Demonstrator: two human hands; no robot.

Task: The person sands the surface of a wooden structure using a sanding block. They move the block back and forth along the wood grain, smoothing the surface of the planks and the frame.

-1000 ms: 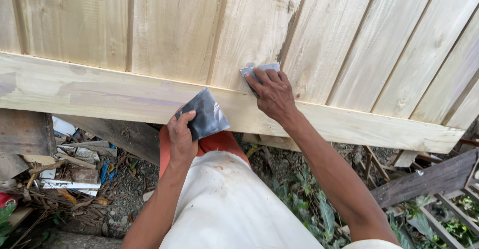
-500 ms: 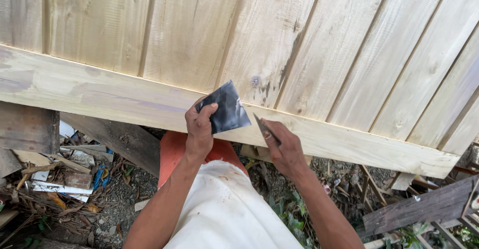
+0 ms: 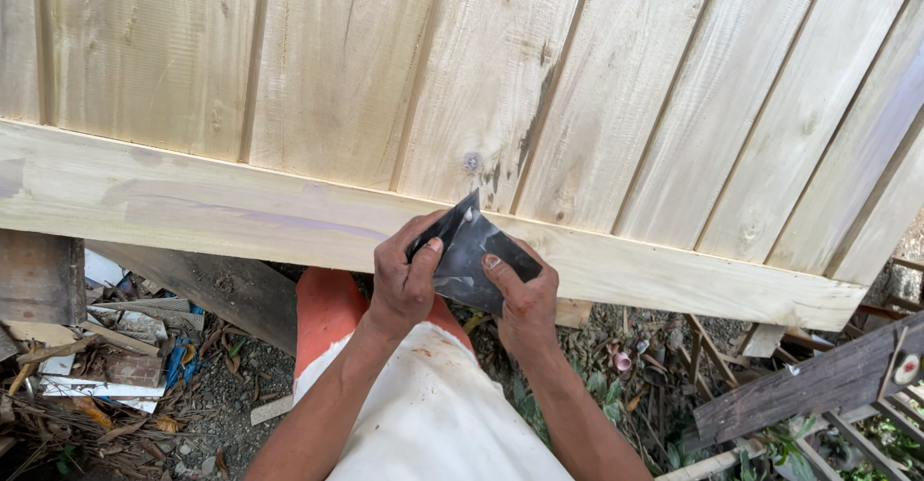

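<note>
I keep both hands — left hand (image 3: 404, 284) and right hand (image 3: 525, 298) — pinching the dark sandpaper sheet (image 3: 472, 255) just below the wooden rail (image 3: 241, 216), folding it flat and tight for an even grip.

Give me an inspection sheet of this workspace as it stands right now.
Surface: pale wooden panel of vertical boards with a cross rail along its lower edge; dark smudges near one seam.
Job's things: dark sheet of sandpaper, bent, held by the rail.
Clutter: scrap wood and debris on the ground at left.
Hands: left hand and right hand both grip the sandpaper.
Cables: nothing seen.
Surroundings: dark wooden slats at right, dirt and weeds below, orange object under the panel.
</note>
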